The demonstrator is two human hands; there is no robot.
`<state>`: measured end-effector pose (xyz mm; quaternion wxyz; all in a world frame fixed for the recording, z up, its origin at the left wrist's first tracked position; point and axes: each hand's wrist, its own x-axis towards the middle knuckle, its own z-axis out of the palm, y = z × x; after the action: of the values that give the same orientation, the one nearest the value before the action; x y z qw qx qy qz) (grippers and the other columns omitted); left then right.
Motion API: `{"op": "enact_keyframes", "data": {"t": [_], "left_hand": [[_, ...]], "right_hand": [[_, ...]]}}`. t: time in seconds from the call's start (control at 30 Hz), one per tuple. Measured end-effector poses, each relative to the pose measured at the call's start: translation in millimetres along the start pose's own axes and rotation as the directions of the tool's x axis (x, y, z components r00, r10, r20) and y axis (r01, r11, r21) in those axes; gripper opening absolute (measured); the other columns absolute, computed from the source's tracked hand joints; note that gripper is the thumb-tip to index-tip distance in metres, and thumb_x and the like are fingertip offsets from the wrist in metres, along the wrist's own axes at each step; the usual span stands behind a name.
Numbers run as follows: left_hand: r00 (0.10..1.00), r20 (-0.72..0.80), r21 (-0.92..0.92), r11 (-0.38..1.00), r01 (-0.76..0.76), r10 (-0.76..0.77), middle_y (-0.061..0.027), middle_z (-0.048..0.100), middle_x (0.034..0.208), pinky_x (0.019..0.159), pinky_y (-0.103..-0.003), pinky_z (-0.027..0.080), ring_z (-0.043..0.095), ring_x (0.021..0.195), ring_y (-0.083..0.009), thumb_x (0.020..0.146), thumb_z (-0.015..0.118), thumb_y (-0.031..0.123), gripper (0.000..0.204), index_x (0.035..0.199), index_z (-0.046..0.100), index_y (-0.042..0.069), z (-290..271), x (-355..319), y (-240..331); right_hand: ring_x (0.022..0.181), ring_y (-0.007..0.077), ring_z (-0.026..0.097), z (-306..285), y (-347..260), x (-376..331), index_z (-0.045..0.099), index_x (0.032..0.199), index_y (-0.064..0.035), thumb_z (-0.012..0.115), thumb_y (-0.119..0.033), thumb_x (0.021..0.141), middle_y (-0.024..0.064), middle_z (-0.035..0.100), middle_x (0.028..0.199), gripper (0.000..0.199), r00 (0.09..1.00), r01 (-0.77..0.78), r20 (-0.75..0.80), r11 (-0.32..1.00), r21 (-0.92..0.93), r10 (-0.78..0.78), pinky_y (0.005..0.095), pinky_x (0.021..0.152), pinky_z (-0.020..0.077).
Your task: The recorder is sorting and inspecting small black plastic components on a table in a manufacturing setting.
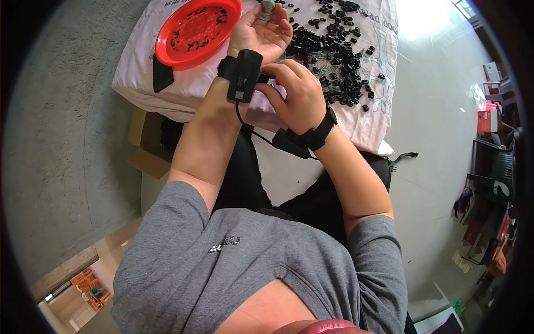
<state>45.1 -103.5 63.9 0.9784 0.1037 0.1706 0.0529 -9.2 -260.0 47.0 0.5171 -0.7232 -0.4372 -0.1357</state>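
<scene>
My left hand (266, 34) is turned palm up over the table, its fingers loosely curled and apart. A grey-green wrapping (267, 9) shows at its fingertips by the top edge; I cannot make out what it is. Strapped to the left wrist is a black box-shaped device (245, 76) with a cable. My right hand (300, 92) reaches across, thumb and forefinger closed on the black wrist strap (263, 78) at the device's side. A second black strap (321, 135) circles my right wrist. Many small black plastic pieces (334, 50) lie heaped beyond the right hand.
A red round basket (192, 53) with some small dark pieces stands on the cloth-covered table (367, 125) at left. Beside it lies a flat black object (162, 75). An open cardboard box (147, 139) sits below the table's left side. Shelves and goods line the far right.
</scene>
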Motion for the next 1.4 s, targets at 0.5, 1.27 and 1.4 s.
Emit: {"op": "enact_keyframes", "data": {"t": [0.5,1.27,1.4], "left_hand": [[0.828,0.51,0.845,0.046,-0.533,0.232,-0.0033,0.069,0.078,0.064,-0.024,0.051,0.065,0.072,-0.0112,0.094,0.067,0.03,0.028,0.089,0.07,0.002,-6,2,-15],[0.985,0.148,-0.138,0.984,0.109,-0.088,-0.0119,0.068,0.098,0.059,-0.022,0.054,0.066,0.079,-0.0162,0.1,0.056,0.017,0.019,0.096,0.067,0.002,-2,0,9],[0.99,0.13,-0.048,0.997,0.057,-0.051,-0.0095,0.069,0.095,0.058,-0.021,0.051,0.066,0.079,-0.0154,0.099,0.057,0.017,0.017,0.095,0.067,0.004,-6,0,11]], "right_hand": [[0.084,0.0345,0.057,12,5,-7,0.056,0.099,-0.0013,0.068,-0.008,0.078,0.0136,0.057,0.093,0.025,0.999,-0.045,0.03,0.996,0.079,0.042,0.042,0.075,0.0471],[0.072,0.0264,0.059,12,7,-8,0.064,0.098,-0.006,0.072,-0.017,0.082,0.0075,0.06,0.08,0.021,0.997,-0.076,0.02,0.996,0.052,0.075,0.0369,0.067,0.0479],[0.075,0.029,0.059,12,5,-9,0.063,0.1,-0.0051,0.071,-0.017,0.082,0.0089,0.061,0.083,0.022,0.996,-0.065,0.068,0.998,0.02,0.063,0.0383,0.069,0.0479]]}}
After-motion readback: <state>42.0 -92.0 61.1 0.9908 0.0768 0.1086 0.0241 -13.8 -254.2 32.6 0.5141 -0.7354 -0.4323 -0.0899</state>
